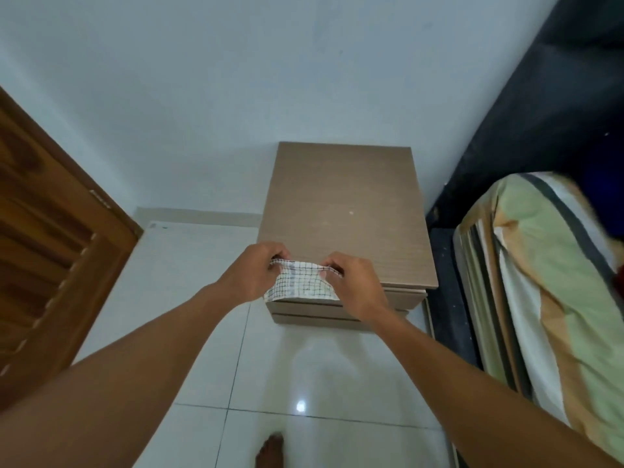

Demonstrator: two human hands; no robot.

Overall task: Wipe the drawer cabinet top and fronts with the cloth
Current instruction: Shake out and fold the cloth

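Checked white cloth (301, 281), just one, hangs stretched between your two hands over the front edge of the single drawer cabinet (344, 211): your left hand (251, 273) pinches its left corner, your right hand (358, 282) its right corner.

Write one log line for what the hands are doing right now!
left hand: holds cloth | right hand: holds cloth | cloth: stretched over cabinet front edge | top: bare
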